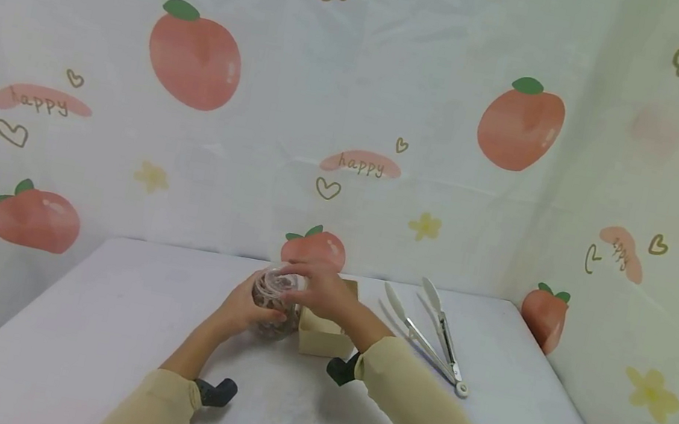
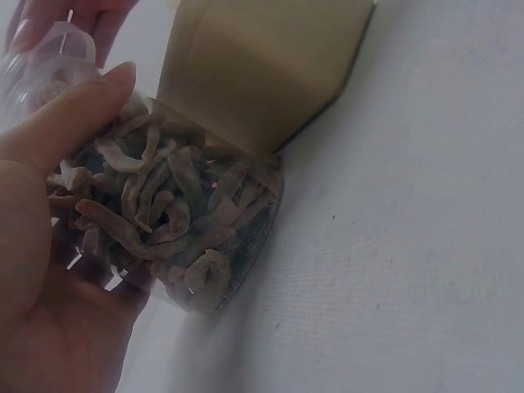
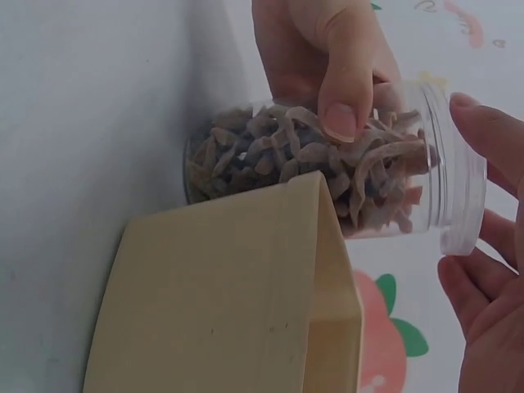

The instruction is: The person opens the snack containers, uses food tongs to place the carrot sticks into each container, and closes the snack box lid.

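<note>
A clear plastic jar (image 1: 274, 327) full of brownish dried strips (image 2: 180, 192) stands upright on the table. Wrapped round its side, my left hand (image 1: 242, 310) grips it, the thumb (image 2: 78, 115) lying across the front. My right hand (image 1: 328, 293) reaches over from the right and holds the clear lid (image 3: 464, 196) by its edge, thumb on one side and fingers on the other. The lid is at the jar's mouth, slightly tilted against the threaded neck in the right wrist view. Right beside the jar is a cream-coloured open box (image 1: 324, 344), partly behind my right forearm.
White-tipped metal tongs (image 1: 461, 390) lie spread on the table to the right of the box. A white table (image 1: 153, 300) holds everything, and a printed cloth backdrop (image 1: 248, 188) rises behind it and along its sides.
</note>
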### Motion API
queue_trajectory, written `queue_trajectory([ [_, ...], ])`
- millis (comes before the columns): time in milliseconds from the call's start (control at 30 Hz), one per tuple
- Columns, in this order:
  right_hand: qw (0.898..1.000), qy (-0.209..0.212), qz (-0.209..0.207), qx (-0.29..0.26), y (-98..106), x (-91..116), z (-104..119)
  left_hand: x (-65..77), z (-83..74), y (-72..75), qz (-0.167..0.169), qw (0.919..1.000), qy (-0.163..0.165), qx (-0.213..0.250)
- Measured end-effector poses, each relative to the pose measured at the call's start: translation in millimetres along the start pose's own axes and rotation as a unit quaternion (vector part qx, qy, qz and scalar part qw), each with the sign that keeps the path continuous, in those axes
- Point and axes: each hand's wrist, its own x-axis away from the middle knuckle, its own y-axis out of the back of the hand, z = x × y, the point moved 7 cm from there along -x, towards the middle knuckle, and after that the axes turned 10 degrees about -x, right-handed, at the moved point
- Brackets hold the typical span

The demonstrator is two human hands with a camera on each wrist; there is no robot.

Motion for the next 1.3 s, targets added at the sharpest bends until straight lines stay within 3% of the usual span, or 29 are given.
queue_trajectory([
  [267,0.999,-0.027,0.02,-0.001,-8.9,-6.8,0.1,1.0,0.8,0.3,0.014,0.9998,0.001,0.015],
  [733,0.998,-0.015,0.063,0.024,-12.2,-11.5,0.6,-0.5,-0.2,-0.5,0.044,0.9975,-0.03,0.047],
  [1300,0.998,-0.06,0.002,0.028,-17.2,-13.1,3.3,0.6,0.7,-1.3,0.038,0.9991,-0.013,0.017],
])
